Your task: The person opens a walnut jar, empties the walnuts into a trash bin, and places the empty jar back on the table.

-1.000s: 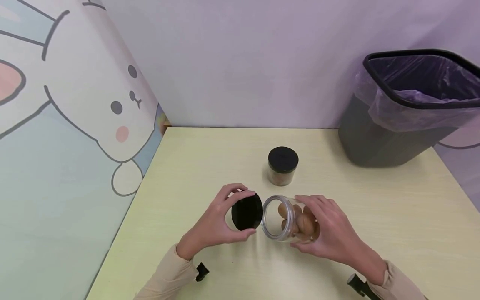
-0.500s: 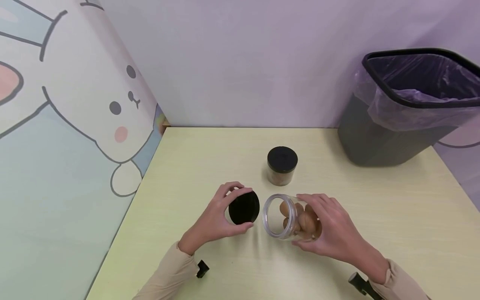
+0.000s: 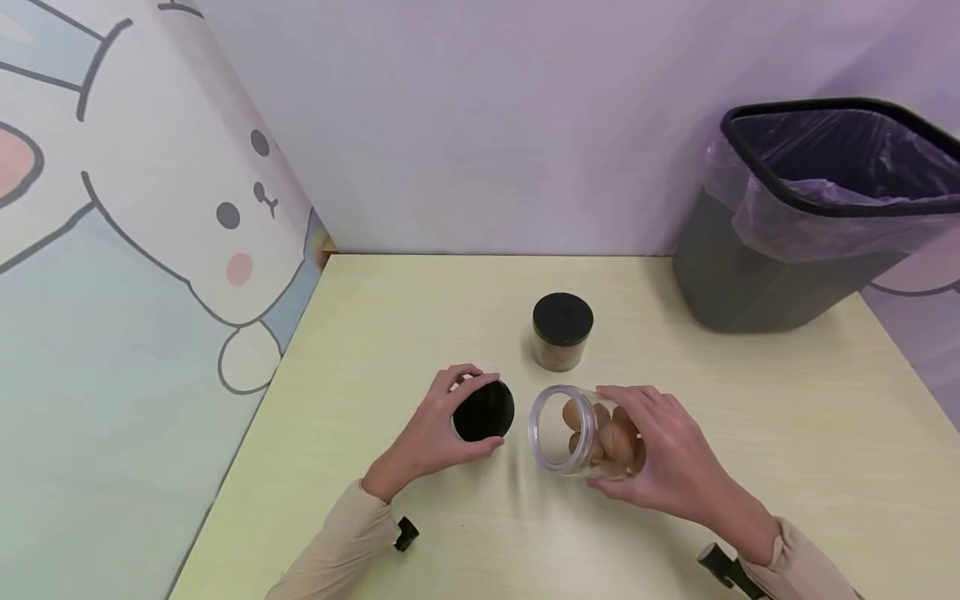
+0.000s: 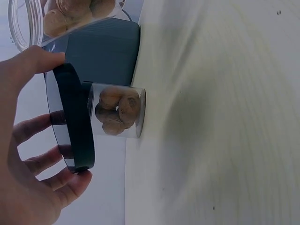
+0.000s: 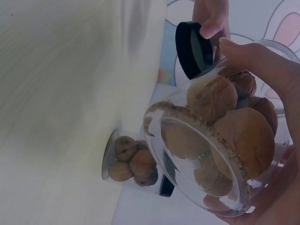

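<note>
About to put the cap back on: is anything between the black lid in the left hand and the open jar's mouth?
Nothing visible. The black lid and the open jar face each other across a bare strip of table; the closed jar stands farther back.

Beige long sleeves (image 3: 337, 550) to the wrists, small black wrist-mounted camera clips (image 3: 406, 533).

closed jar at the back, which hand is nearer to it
Right, narrowly. The right hand, holding the open jar, sits just in front of the closed jar; the left hand, gripping the lid, is front-left.
</note>
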Demonstrator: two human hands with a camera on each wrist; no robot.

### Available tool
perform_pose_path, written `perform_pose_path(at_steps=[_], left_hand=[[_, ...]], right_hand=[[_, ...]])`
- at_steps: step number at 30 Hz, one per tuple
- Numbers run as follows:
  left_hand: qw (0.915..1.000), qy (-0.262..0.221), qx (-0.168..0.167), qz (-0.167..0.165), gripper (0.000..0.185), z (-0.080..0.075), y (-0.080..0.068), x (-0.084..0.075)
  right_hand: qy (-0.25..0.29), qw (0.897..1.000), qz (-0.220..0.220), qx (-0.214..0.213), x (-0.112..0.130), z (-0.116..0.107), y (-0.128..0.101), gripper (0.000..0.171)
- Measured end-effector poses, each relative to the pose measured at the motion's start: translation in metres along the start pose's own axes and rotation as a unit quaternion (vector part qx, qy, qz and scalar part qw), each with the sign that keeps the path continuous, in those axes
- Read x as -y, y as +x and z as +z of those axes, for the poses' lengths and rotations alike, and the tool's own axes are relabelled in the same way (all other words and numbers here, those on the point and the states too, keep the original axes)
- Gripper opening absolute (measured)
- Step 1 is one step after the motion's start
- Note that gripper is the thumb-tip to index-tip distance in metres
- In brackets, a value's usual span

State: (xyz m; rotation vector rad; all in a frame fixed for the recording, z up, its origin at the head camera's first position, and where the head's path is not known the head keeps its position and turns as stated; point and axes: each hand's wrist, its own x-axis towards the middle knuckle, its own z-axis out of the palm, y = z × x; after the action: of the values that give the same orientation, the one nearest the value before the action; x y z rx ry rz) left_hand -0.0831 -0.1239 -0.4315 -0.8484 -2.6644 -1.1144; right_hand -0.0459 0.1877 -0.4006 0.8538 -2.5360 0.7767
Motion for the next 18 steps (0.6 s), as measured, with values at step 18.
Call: perform_pose_path(at_steps=[18], left_hand=[[0.9986,0.037,0.027,-0.027,0.069,0.020,-0.005,0.017]], right_hand=[[-0.009,1.000,0.001,-0.009,-0.009,-0.004,0.002,0.097]])
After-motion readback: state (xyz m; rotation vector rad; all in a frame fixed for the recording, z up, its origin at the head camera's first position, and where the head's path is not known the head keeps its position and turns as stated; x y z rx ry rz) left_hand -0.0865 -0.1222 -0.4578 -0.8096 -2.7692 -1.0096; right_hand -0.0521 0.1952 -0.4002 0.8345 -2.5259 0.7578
